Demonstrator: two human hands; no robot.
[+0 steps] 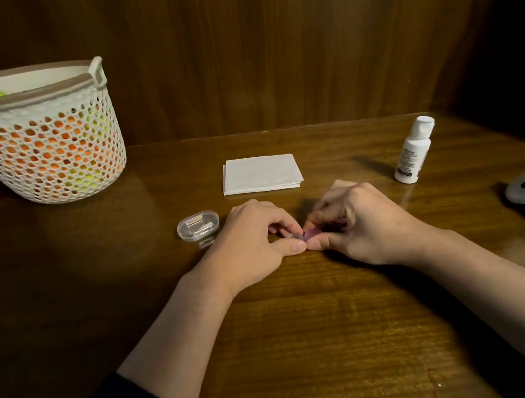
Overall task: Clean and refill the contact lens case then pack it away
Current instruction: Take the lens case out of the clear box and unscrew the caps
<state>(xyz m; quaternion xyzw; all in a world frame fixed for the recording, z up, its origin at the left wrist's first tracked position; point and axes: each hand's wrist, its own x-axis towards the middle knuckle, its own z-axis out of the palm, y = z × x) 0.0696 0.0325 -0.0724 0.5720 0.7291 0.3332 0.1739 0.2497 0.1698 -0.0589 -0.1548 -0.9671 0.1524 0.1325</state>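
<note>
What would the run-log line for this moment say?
hands: left hand and right hand both pinch contact lens case | tissue: untouched | solution bottle: upright, capped | clear box: beside left hand

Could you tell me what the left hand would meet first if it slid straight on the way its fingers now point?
The left hand points rightward at the small purple lens case it pinches, so beyond that it would meet the right hand, whose fingertips already nearly touch it. Depth is not in doubt here.
</note>
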